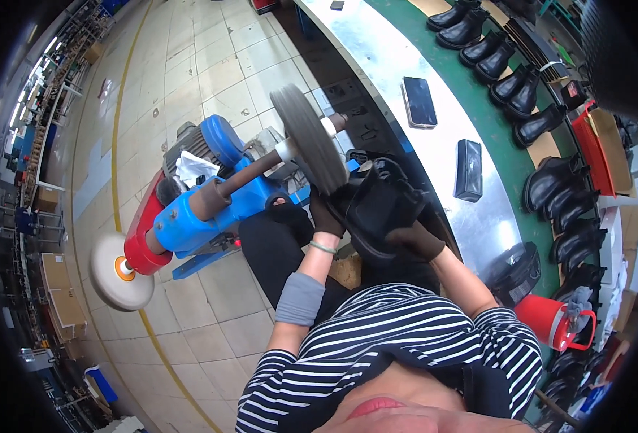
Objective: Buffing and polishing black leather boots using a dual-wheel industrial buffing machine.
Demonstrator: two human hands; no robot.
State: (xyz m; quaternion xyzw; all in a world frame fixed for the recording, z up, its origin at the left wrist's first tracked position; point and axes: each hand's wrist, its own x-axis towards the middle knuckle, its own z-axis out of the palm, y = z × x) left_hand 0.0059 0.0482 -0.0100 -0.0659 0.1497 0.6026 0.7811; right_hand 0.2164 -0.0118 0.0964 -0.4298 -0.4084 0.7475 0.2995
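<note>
A black leather boot (380,209) is held up in front of me, between my body and a dark grey buffing wheel (308,137). My left hand (326,216), in a dark brown glove, is closed on the side of the boot nearest the wheel; its fingertips are partly hidden. My right hand (420,240), gloved alike, grips the boot from the right, with its fingers partly out of sight. The boot's near end sits close under the wheel's lower rim, and I cannot tell whether they touch. The wheel's face looks streaked.
The wheel sits on the shaft of a blue and red machine (189,216), with a pale wheel (122,270) at its other end. On the metal-topped bench (434,162) lie a phone (419,102) and a black box (468,169). Several black boots (492,58) line its far side. A red mug (543,317) stands at right.
</note>
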